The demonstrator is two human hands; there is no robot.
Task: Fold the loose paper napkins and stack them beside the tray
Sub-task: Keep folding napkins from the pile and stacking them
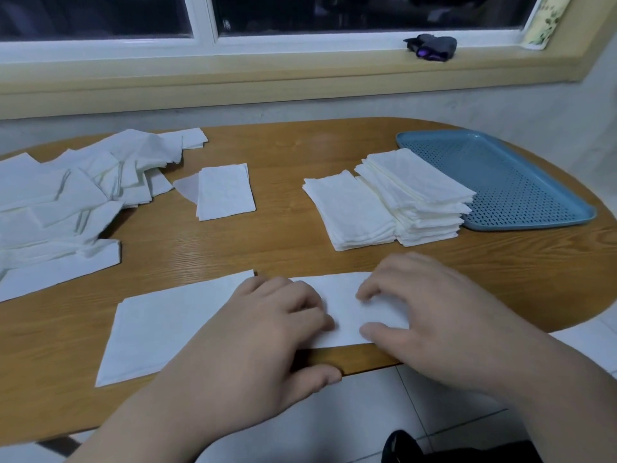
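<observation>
The bench (283, 155) carries everything. The heap of loose napkins (66, 202) lies far left of the tray (500, 182), well apart from it. The napkin I am folding (160, 329) lies left of the tray and nearer me, its long axis running across me. Two folded stacks (417, 192) stand side by side, the taller at the tray's left rim. My left hand (273, 332) presses the napkin's middle with bent fingers, gripping nothing. My right hand (434, 305) rests on its tray-side end; whether it pinches, I cannot tell. Being closer to the stacks, it should carry.
</observation>
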